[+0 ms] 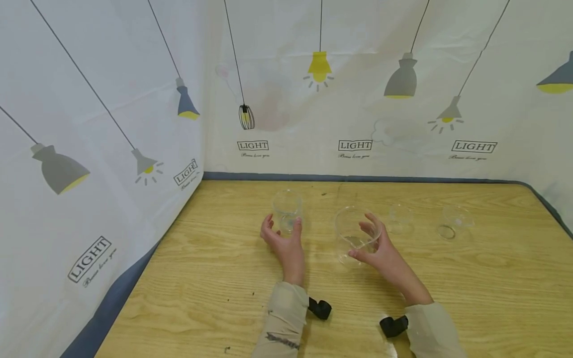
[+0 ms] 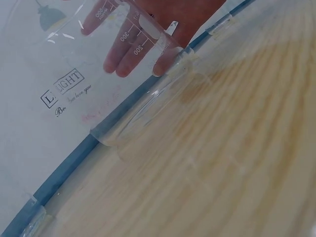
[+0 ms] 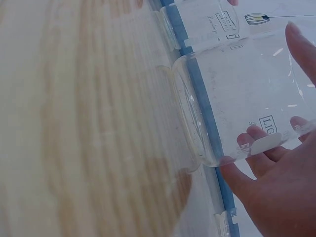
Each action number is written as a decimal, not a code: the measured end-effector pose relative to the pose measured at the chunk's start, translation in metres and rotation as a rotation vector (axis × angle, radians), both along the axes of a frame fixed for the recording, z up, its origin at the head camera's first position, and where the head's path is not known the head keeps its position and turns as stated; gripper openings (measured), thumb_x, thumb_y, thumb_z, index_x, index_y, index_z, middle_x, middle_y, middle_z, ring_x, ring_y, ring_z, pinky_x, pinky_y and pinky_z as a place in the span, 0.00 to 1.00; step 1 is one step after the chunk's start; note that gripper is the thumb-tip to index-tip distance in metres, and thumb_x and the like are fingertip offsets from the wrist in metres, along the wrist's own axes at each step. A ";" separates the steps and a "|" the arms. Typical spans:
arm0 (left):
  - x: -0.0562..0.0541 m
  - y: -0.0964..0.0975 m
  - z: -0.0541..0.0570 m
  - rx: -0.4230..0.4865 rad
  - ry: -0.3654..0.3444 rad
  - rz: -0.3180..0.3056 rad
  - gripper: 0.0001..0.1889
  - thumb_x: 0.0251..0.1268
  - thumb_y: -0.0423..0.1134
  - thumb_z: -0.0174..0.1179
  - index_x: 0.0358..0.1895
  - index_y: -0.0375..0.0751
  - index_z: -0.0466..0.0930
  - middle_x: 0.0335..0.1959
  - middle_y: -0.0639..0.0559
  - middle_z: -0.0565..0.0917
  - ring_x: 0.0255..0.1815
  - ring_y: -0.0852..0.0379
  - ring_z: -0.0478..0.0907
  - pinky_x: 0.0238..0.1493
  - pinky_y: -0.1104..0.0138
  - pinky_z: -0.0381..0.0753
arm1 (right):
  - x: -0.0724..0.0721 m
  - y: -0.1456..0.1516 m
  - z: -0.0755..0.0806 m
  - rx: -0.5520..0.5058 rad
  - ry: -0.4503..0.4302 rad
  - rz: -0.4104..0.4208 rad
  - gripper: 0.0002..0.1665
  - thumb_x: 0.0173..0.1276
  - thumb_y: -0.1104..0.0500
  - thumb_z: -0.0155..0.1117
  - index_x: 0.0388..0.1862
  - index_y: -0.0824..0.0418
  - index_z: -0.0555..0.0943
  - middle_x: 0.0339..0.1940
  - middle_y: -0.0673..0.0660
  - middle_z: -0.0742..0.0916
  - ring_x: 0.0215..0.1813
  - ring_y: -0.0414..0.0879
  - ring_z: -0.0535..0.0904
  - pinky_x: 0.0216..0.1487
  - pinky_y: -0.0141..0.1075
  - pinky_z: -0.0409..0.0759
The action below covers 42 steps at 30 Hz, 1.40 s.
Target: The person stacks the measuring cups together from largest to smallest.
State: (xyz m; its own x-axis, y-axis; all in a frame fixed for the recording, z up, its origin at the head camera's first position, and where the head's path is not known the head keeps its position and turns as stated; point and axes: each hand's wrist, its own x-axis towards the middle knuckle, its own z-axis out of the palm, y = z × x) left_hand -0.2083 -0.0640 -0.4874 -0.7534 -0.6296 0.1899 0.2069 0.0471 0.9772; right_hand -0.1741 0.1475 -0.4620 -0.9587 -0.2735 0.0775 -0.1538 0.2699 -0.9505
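Observation:
My right hand (image 1: pixel 380 248) grips a large clear glass beaker (image 1: pixel 346 231), thumb on the near side and fingers round the far side. White volume marks show mirrored through this beaker (image 2: pixel 133 37) in the left wrist view, with the right hand's fingers (image 2: pixel 121 64) behind the glass. A pale blank patch shows on its wall in the right wrist view. To the left, a narrower beaker (image 1: pixel 288 203) stands between the thumb and curved fingers of my left hand (image 1: pixel 284 243). The left hand's own view leaves that hand out of frame.
Right of the large beaker stand a small clear glass (image 1: pixel 400 219) and another clear glass vessel (image 1: pixel 456 216). The wooden table (image 1: pixel 201 278) meets a lamp-printed cloth wall (image 1: pixel 286 99) along a blue border. Black devices (image 1: pixel 320 308) sit by both wrists.

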 end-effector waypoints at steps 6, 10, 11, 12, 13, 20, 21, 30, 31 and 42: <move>0.000 -0.003 0.001 0.031 -0.049 -0.045 0.38 0.44 0.56 0.66 0.61 0.62 0.56 0.60 0.53 0.56 0.57 0.50 0.57 0.53 0.56 0.61 | 0.000 -0.001 -0.001 0.009 0.000 0.002 0.55 0.57 0.55 0.66 0.70 0.38 0.37 0.69 0.58 0.56 0.69 0.54 0.48 0.58 0.62 0.51; -0.004 -0.004 0.000 0.034 -0.050 -0.059 0.39 0.44 0.57 0.66 0.61 0.64 0.55 0.61 0.52 0.56 0.60 0.52 0.56 0.57 0.56 0.58 | 0.000 -0.001 0.000 0.022 -0.003 -0.003 0.55 0.57 0.54 0.65 0.70 0.40 0.37 0.68 0.57 0.56 0.69 0.54 0.47 0.57 0.63 0.51; -0.005 -0.004 0.000 0.029 -0.040 -0.057 0.40 0.44 0.56 0.66 0.62 0.63 0.55 0.61 0.51 0.56 0.60 0.53 0.56 0.58 0.56 0.57 | 0.000 -0.001 0.000 0.023 -0.005 -0.005 0.55 0.57 0.54 0.65 0.70 0.39 0.37 0.68 0.57 0.56 0.69 0.54 0.47 0.57 0.63 0.51; -0.005 -0.004 -0.001 0.025 -0.031 -0.052 0.40 0.43 0.56 0.67 0.62 0.61 0.55 0.61 0.51 0.57 0.61 0.53 0.55 0.59 0.55 0.56 | 0.000 -0.001 0.001 0.025 -0.008 -0.006 0.55 0.57 0.54 0.65 0.69 0.38 0.37 0.69 0.57 0.56 0.69 0.54 0.47 0.57 0.63 0.51; -0.006 -0.004 -0.001 0.020 -0.022 -0.050 0.41 0.43 0.55 0.67 0.63 0.59 0.55 0.61 0.51 0.57 0.61 0.54 0.55 0.60 0.56 0.54 | 0.001 0.000 0.001 0.026 -0.009 -0.009 0.55 0.57 0.54 0.65 0.69 0.37 0.37 0.68 0.57 0.56 0.69 0.54 0.47 0.57 0.63 0.51; -0.011 -0.003 -0.001 0.016 0.011 -0.053 0.43 0.43 0.51 0.69 0.64 0.57 0.55 0.61 0.56 0.58 0.63 0.55 0.53 0.62 0.56 0.51 | 0.001 0.000 -0.001 0.019 -0.006 -0.008 0.54 0.57 0.55 0.65 0.67 0.32 0.38 0.69 0.58 0.56 0.69 0.54 0.48 0.57 0.63 0.51; -0.012 -0.004 -0.001 0.017 0.017 -0.054 0.42 0.43 0.51 0.69 0.64 0.57 0.55 0.61 0.57 0.58 0.63 0.55 0.53 0.62 0.55 0.50 | 0.001 0.000 -0.001 0.016 -0.005 -0.007 0.54 0.57 0.55 0.65 0.67 0.32 0.38 0.69 0.58 0.56 0.69 0.54 0.48 0.57 0.63 0.51; -0.016 -0.005 -0.001 0.004 0.030 -0.072 0.45 0.42 0.52 0.69 0.65 0.50 0.54 0.61 0.61 0.59 0.63 0.56 0.54 0.61 0.56 0.55 | 0.001 0.000 0.000 0.014 -0.001 -0.010 0.54 0.57 0.54 0.65 0.68 0.34 0.38 0.68 0.58 0.57 0.69 0.54 0.48 0.57 0.62 0.51; -0.017 -0.005 -0.001 0.003 0.027 -0.075 0.45 0.42 0.52 0.69 0.65 0.51 0.54 0.61 0.61 0.59 0.63 0.57 0.54 0.61 0.56 0.55 | 0.001 0.000 0.001 0.011 -0.001 -0.010 0.54 0.57 0.54 0.65 0.68 0.35 0.38 0.68 0.58 0.57 0.69 0.54 0.48 0.57 0.62 0.51; -0.017 -0.006 -0.002 0.009 -0.006 -0.133 0.45 0.44 0.55 0.67 0.66 0.57 0.51 0.63 0.57 0.57 0.64 0.57 0.53 0.59 0.54 0.59 | 0.002 -0.001 0.003 0.004 -0.005 -0.004 0.55 0.57 0.55 0.65 0.70 0.41 0.37 0.69 0.59 0.56 0.69 0.54 0.47 0.58 0.62 0.50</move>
State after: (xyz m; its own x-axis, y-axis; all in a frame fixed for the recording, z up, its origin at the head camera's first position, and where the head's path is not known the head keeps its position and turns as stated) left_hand -0.2257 -0.0703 -0.4892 -0.8312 -0.5259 0.1805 0.2053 0.0114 0.9786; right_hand -0.1720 0.1466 -0.4587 -0.9602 -0.2699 0.0718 -0.1483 0.2747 -0.9500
